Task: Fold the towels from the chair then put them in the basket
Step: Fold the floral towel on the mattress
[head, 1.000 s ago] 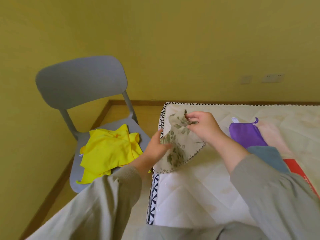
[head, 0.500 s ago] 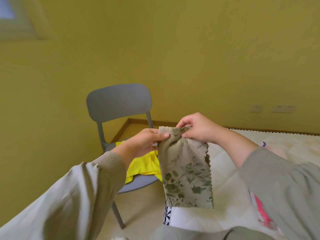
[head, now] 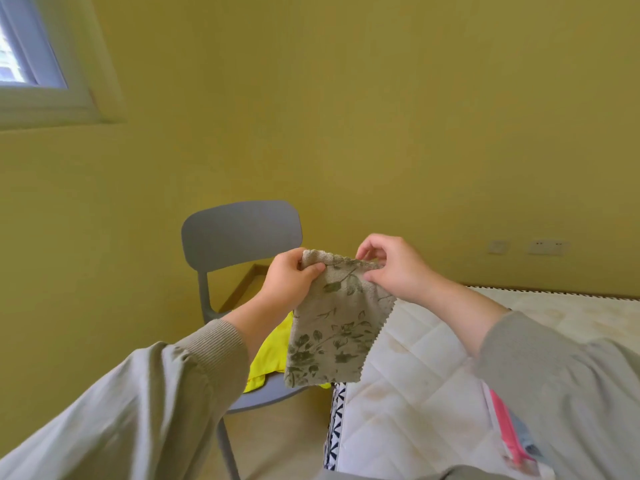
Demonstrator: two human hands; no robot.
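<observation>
Head view: white quilted mattress [head: 415, 375] lying at right, grey plastic chair [head: 239, 233] standing beside it. Beige floral-print towel [head: 332, 327] is hanging in front of both, left hand [head: 289, 284] and right hand [head: 394, 268] each pinching a top corner. Yellow cloth [head: 273, 355] on the seat is mostly hiding behind the towel.

Nubbly floral cloth towel [head: 334, 327], matt plastic chair [head: 240, 232], quilted mattress [head: 415, 386]

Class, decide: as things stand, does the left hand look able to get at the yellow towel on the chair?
Probably not yet: the left hand grips the floral towel. The yellow towel lies close below on the chair, nothing between.
</observation>
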